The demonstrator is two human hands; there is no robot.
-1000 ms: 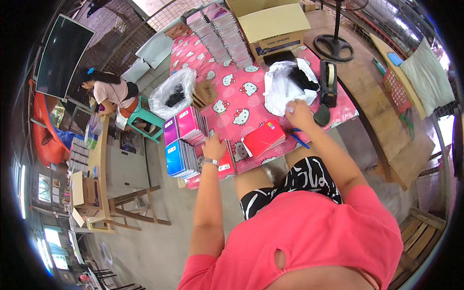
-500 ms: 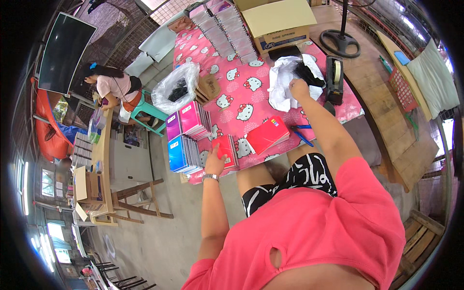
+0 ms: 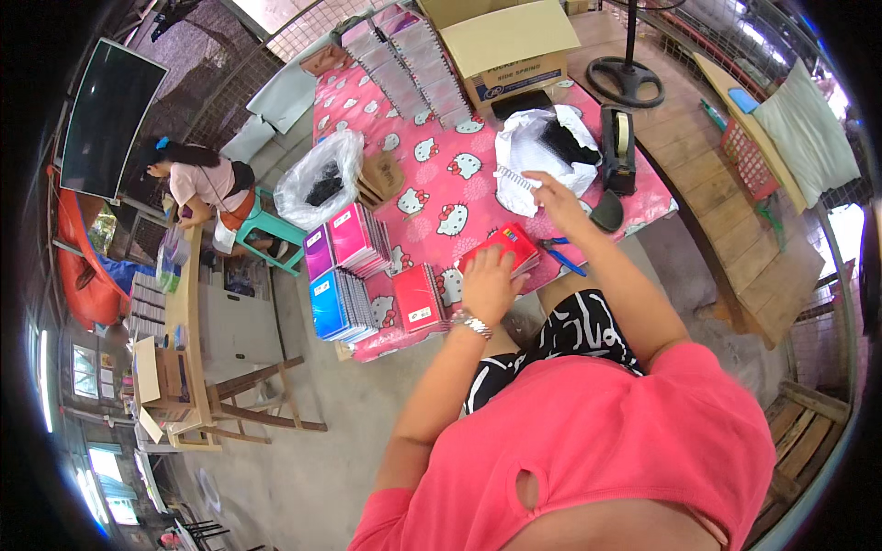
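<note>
Head view: you sit at the tabletop [image 3: 432, 197], its pink cartoon-cat cloth covering it; places below are told from the red notebook.
Red notebook [image 3: 503, 250]: lies flat at the near edge of the tabletop, right in front of you.
Left hand [image 3: 489, 283]: palm down on the notebook's near end, fingers spread flat, pressing rather than gripping.
Right hand [image 3: 557, 200]: just beyond the notebook, fingers pinched together on a white spiral comb [image 3: 516, 178].
White bag [image 3: 542, 147]: behind the notebook, open, dark coils inside.
Blue pliers [image 3: 560, 255]: just right of the notebook, touching nothing.
Stacks [image 3: 344, 266]: finished-looking notebooks left of it, pink, purple and blue.
Step, as I judge it: you have a comb in hand and the notebook pinned, binding not yet begun.
Next move calls for: lining the comb's teeth up with the punched edge while your left hand stops the covers sliding.
</note>
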